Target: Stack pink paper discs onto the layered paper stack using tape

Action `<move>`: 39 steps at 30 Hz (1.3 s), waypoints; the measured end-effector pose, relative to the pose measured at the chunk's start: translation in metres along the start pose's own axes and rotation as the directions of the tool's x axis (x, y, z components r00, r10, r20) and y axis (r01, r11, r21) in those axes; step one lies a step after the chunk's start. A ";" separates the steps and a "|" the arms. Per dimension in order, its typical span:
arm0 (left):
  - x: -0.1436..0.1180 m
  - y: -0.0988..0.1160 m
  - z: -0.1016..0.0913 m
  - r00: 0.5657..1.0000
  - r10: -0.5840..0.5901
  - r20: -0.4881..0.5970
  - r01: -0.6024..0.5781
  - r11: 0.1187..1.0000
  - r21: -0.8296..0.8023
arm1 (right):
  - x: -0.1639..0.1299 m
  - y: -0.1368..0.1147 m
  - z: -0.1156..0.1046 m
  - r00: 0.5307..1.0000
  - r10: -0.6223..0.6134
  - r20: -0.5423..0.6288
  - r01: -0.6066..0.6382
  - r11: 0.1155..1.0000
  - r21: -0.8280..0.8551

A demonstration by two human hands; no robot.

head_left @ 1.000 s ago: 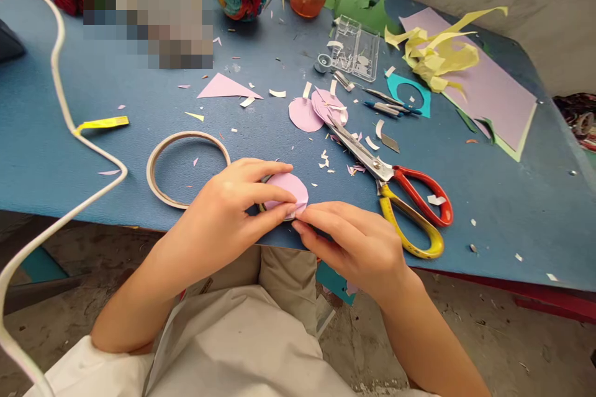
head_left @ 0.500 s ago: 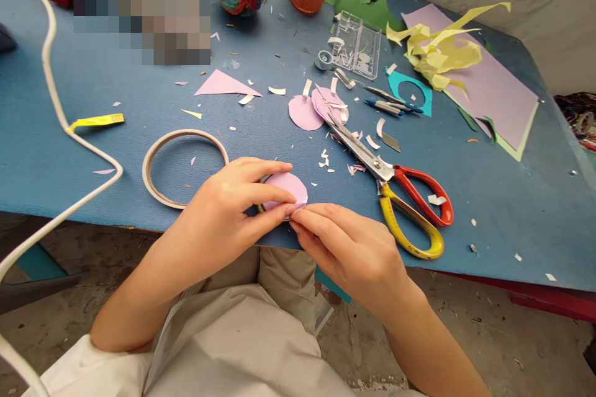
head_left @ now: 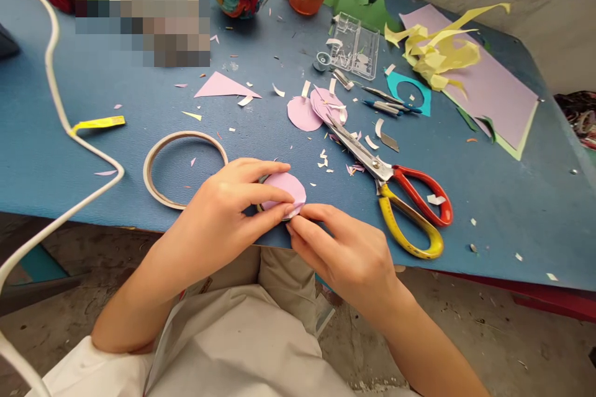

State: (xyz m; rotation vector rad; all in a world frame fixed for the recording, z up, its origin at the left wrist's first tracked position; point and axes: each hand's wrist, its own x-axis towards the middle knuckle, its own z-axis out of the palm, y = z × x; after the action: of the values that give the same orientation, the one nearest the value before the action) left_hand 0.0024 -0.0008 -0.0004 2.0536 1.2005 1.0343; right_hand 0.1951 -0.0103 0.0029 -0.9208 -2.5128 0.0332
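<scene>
Right hand (head_left: 347, 254) edged leftward, lilac disc (head_left: 285, 189) pinched between hands (table edge)

The left hand (head_left: 223, 211) is pinching a smooth, matt paper circle (head_left: 286, 189). Right of the right hand (head_left: 347, 254), scissors (head_left: 395, 192) are showing shiny metal blades and glossy plastic handles on the bumpy, matt tabletop (head_left: 512, 198).

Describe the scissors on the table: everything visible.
The scissors lie flat on the blue table, right of both hands, untouched. Blades are bare metal, shut, pointing up-left, tips resting on the lilac paper circles. One handle loop is red, the other yellow, both plastic-looking, toward the near table edge. A small white paper scrap sits on the red loop. Paper bits lie around the blades.
</scene>
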 end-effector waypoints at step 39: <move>0.000 -0.002 0.001 1.000 -0.004 -0.017 0.004 1.000 0.000 | 0.002 0.006 0.000 0.999 0.023 -0.033 -0.017 0.981 0.193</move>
State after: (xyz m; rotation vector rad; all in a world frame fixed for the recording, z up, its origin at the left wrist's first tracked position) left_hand 0.0020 -0.0001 -0.0023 2.0453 1.2123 1.0520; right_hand 0.1970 -0.0047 0.0023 -0.8595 -2.4171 0.2594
